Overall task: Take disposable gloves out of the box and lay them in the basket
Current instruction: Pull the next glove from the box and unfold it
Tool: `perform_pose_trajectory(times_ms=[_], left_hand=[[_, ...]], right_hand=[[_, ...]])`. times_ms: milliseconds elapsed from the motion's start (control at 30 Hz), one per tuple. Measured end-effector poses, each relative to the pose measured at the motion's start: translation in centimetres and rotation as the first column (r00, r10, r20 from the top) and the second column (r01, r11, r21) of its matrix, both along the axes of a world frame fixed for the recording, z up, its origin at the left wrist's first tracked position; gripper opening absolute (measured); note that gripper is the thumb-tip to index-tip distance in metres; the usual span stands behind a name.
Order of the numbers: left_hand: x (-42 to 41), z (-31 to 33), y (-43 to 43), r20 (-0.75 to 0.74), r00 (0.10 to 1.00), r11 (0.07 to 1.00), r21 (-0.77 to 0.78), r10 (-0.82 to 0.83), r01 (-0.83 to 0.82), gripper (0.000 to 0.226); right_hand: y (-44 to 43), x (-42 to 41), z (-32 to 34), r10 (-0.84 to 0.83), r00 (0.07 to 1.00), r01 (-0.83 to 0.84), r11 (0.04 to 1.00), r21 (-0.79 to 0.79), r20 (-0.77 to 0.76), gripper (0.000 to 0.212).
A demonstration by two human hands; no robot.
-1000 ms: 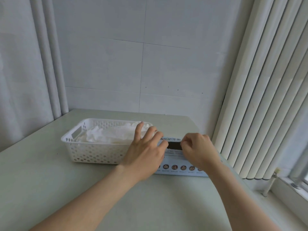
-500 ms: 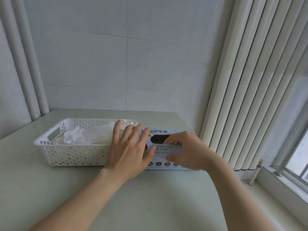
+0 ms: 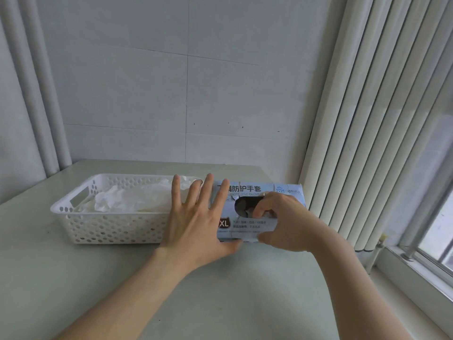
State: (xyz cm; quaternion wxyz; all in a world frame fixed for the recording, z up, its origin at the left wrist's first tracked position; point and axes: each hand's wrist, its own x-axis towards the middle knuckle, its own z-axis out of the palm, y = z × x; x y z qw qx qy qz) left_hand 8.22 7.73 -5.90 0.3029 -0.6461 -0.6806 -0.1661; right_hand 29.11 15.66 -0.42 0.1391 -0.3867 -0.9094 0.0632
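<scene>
Left hand (image 3: 196, 224) flat, fingers spread, on the box (image 3: 259, 209) — right hand (image 3: 282, 217) pinching inside its opening.

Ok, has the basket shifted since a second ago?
No. The basket sits as before, just short of the table's far edge, glove box at its right end; only the camera turned.

The basket (image 3: 115, 224) is showing as white perforated plastic, slightly glossy. The gloves (image 3: 132, 200) inside are looking thin, translucent and crinkled. The glove box (image 3: 257, 190) is appearing as matt printed cardboard, torn-edged. The bench (image 3: 257, 290) is looking smooth, faintly sheened.
</scene>
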Motion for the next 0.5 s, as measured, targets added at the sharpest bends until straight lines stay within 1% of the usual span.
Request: perform_pose_trajectory(times_ms=[67, 167, 233, 400, 467, 500], left_hand=[[0.2, 0.2, 0.1, -0.009, 1.000, 1.000, -0.015, -0.015, 0.015, 0.124], [0.3, 0.4, 0.2, -0.005, 1.000, 1.000, -0.023, -0.016, 0.016, 0.127], [0.3, 0.4, 0.2, 0.004, 1.000, 1.000, -0.024, -0.015, 0.015, 0.128], [0.1, 0.3, 0.2, 0.010, 1.000, 1.000, -0.024, -0.011, 0.011, 0.125], [0.2, 0.4, 0.3, 0.019, 1.000, 0.999, -0.032, -0.003, 0.004, 0.124], [0.3, 0.4, 0.4, 0.023, 1.000, 0.999, -0.036, 0.000, 0.000, 0.124]], right_hand=[[0.1, 0.1, -0.1, 0.009, 1.000, -0.009, 1.000, -0.021, 0.018, 0.025], [0.0, -0.3, -0.3, -0.018, 1.000, 0.018, 0.999, -0.037, 0.000, 0.029], [-0.5, -0.9, -0.3, -0.069, 0.998, 0.069, 0.997, -0.023, -0.002, 0.023], [-1.6, -2.5, -0.5, -0.225, 0.961, 0.222, 0.974, 0.040, 0.163, 0.013], [-1.5, -2.6, -0.6, -0.229, 0.959, 0.220, 0.973, 0.069, 0.168, 0.014], [-1.3, -2.6, -0.7, -0.221, 0.965, 0.209, 0.973, 0.093, 0.138, 0.017]])
